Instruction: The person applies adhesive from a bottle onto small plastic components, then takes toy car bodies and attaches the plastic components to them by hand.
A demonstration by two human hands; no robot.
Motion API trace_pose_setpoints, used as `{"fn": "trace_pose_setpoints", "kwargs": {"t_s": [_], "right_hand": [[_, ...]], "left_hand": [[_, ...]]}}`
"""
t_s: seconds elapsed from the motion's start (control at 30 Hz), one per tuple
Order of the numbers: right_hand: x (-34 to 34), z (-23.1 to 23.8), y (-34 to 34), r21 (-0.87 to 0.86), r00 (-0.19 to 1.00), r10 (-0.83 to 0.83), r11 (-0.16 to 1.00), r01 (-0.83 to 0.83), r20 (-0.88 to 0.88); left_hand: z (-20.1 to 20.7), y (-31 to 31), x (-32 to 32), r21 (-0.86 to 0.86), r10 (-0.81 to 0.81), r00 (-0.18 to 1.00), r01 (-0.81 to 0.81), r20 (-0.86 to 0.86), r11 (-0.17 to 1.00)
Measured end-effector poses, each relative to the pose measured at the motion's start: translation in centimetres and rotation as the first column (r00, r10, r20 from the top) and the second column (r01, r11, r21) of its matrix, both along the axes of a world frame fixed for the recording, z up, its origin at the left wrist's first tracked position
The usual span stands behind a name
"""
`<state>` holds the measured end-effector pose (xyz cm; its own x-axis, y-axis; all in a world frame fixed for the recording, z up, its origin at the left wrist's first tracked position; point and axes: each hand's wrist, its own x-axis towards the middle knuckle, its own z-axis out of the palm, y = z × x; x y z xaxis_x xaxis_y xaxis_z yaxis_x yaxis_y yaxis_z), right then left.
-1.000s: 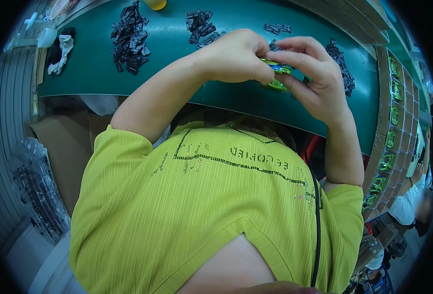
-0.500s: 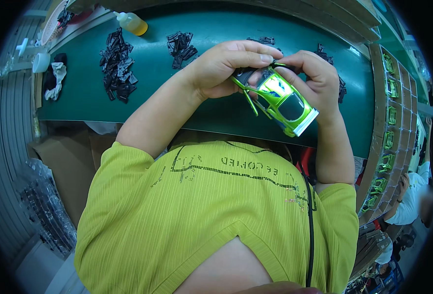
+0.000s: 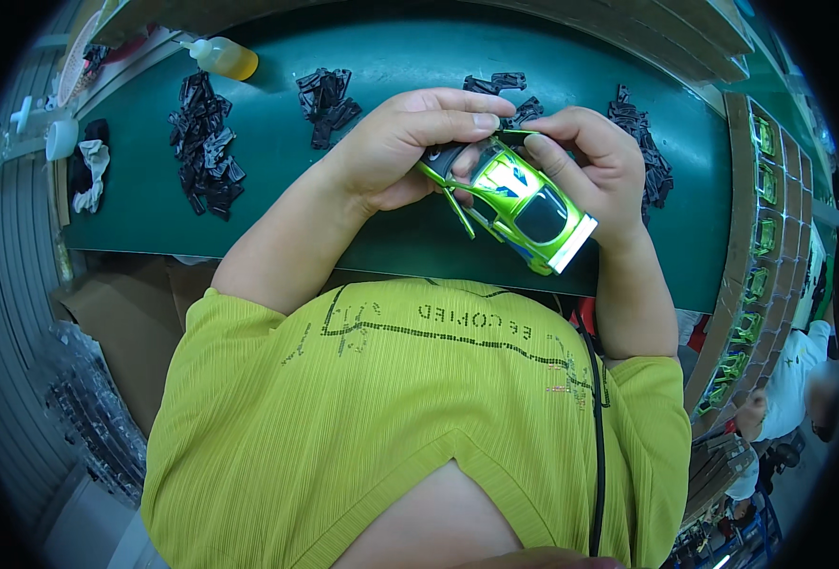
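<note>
A bright green toy car (image 3: 512,194) with dark windows is held up over the near part of the green table. Its rear, with a white edge, points toward me and to the right; one side door stands swung out. My left hand (image 3: 417,142) closes around the car's dark front end, thumb stretched along the top. My right hand (image 3: 590,166) pinches with thumb and forefinger at the car's far side, where a green door-like part sticks out. The fingers under the car are hidden.
On the green table (image 3: 277,204) lie piles of small black plastic parts (image 3: 206,142), more of them (image 3: 326,102) farther along. A bottle of yellow liquid (image 3: 225,59) stands at the far left, gloves (image 3: 92,171) at the left edge. At right, a compartmented box (image 3: 770,237) holds green car bodies; another person (image 3: 789,379) is beyond.
My view has shifted slightly, so the table's things sit a little differently. Both hands still hold the car, which appears slightly lower and farther left.
</note>
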<state>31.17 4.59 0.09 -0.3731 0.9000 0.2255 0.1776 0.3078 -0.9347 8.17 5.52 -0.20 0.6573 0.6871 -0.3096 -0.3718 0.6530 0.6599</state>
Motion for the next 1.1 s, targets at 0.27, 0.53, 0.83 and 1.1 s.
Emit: {"fn": "trace_pose_setpoints", "kwargs": {"t_s": [0.27,0.53,0.83,1.1], "right_hand": [[-0.1,-0.8,0.2,-0.133,0.989,0.023,0.990,-0.043,-0.145],[0.0,-0.6,0.7,0.079,0.999,0.040,0.996,-0.039,-0.012],[0.1,-0.2,1.0,0.055,0.994,0.089,0.994,-0.093,0.071],[0.0,0.4,0.6,0.223,0.973,0.117,0.962,-0.161,0.198]], "left_hand": [[0.5,-0.3,0.3,-0.037,0.049,0.997,-0.052,-0.065,0.998],[0.4,-0.3,0.1,-0.049,0.046,0.999,-0.047,-0.015,0.998],[0.5,-0.6,0.5,-0.045,0.037,0.996,-0.041,-0.083,0.998],[0.5,-1.1,0.8,-0.053,-0.004,0.992,-0.003,-0.128,0.999]]}}
